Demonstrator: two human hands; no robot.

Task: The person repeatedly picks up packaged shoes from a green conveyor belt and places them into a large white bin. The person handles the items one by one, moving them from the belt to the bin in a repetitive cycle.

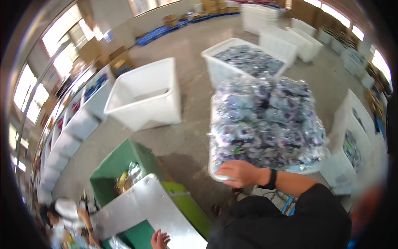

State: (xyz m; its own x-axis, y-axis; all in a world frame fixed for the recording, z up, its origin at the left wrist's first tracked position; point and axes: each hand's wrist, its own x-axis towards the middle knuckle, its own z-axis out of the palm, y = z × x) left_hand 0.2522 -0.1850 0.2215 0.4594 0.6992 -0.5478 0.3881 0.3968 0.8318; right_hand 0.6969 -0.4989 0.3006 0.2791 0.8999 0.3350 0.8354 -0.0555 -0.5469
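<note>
My right hand [238, 173], with a black band at the wrist, is closed over the near left corner of a white plastic bin [213, 159]. A tall heap of clear-wrapped bundles [265, 124], bluish grey and purple, fills that bin above its rim. At the lower edge my left hand [159, 240] shows only in part, its fingers loosely bent and apart, with nothing seen in them. It is nearest to a shiny metal chute [166, 207] with a green surface [139, 236] inside its edge.
A green bin [110, 164] holding shiny packets stands beyond the chute. Another white bin [145, 99] stands at left, and a filled one [211, 62] behind the heap. More filled bins [352, 137] line the right. At lower left another person [68, 216] is beside the chute.
</note>
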